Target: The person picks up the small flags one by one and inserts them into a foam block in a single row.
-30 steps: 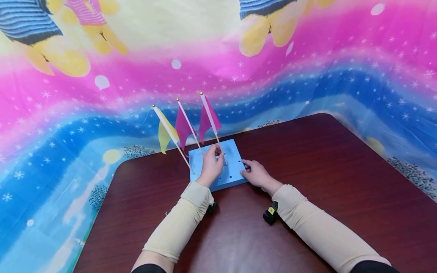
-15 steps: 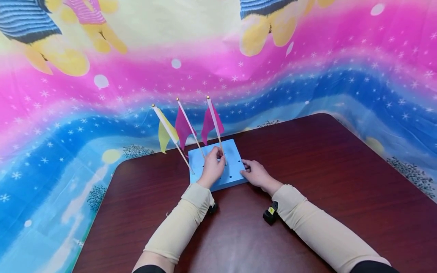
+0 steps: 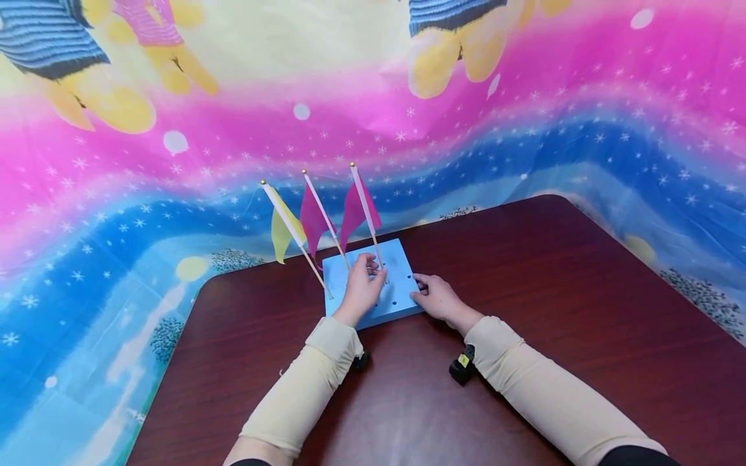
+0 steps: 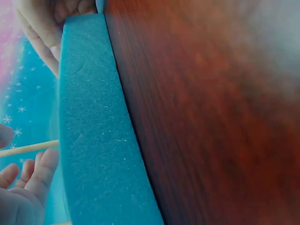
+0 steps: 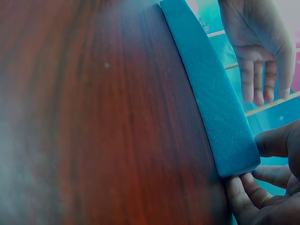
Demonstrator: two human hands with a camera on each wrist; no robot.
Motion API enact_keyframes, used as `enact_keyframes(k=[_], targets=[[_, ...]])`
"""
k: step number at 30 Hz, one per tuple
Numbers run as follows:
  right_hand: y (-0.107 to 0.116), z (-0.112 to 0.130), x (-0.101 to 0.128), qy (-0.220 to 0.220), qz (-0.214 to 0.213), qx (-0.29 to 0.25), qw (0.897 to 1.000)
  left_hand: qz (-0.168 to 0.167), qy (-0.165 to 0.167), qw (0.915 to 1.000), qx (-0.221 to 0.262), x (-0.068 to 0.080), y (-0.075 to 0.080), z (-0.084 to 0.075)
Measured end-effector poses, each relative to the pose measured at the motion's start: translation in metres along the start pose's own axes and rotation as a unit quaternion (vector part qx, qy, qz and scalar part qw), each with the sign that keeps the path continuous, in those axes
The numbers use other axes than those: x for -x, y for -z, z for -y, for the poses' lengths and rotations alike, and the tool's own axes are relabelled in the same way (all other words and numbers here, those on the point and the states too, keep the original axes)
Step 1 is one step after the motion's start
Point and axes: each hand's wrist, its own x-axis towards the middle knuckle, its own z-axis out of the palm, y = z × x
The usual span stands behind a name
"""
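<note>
the dark wooden table (image 3: 524, 310) spreads under my forearms, a bright cartoon cloth (image 3: 466, 129) hanging beyond it. a blue foam block (image 3: 402, 259) lies flat toward the table's 12 o'clock edge, my hands at its near side. three small flags stand in it: a yellow flag (image 3: 281, 232) at 9 o'clock, a magenta flag (image 3: 313, 219) beside it, and the pink flag (image 3: 355, 210) i'm handling, its stick running long from the foam up to a gold tip, leaning toward 11 o'clock. my left hand (image 3: 362, 285) reaches forward over the block, fingers curled, pinching that stick low down. my right hand (image 3: 436, 296) rests at the block's 3 o'clock edge, fingers curled around its corner.
</note>
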Motion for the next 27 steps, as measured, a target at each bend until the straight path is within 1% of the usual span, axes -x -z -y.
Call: enact_keyframes(k=[2, 4, 10, 17, 20, 23, 25, 27], targets=[[0.000, 0.001, 0.000, 0.004, 0.002, 0.001, 1.000, 0.000, 0.012, 0.9999, 0.009, 0.004, 0.004, 0.000], [0.001, 0.001, 0.000, 0.009, 0.004, 0.003, 1.000, 0.000, 0.016, 0.9998, 0.012, 0.009, 0.007, 0.000], [0.004, -0.001, -0.002, 0.016, 0.010, 0.003, 1.000, -0.001, 0.016, 0.9998, 0.009, 0.024, 0.020, 0.001], [0.009, -0.008, -0.009, 0.015, 0.011, 0.003, 1.000, -0.030, 0.005, 0.9995, -0.009, 0.041, 0.040, 0.010], [0.012, -0.011, -0.008, 0.008, 0.015, 0.000, 1.000, -0.037, 0.012, 0.9990, -0.021, 0.050, 0.052, 0.016], [0.019, -0.012, -0.004, 0.002, 0.019, 0.005, 1.000, -0.047, 0.014, 0.9981, -0.037, 0.058, 0.068, 0.020], [0.027, -0.012, -0.001, 0.003, 0.021, 0.020, 1.000, -0.052, 0.019, 0.9973, -0.048, 0.062, 0.081, 0.022], [0.039, -0.012, 0.000, 0.014, 0.019, 0.044, 0.999, -0.052, 0.021, 0.9964, -0.064, 0.066, 0.096, 0.024]])
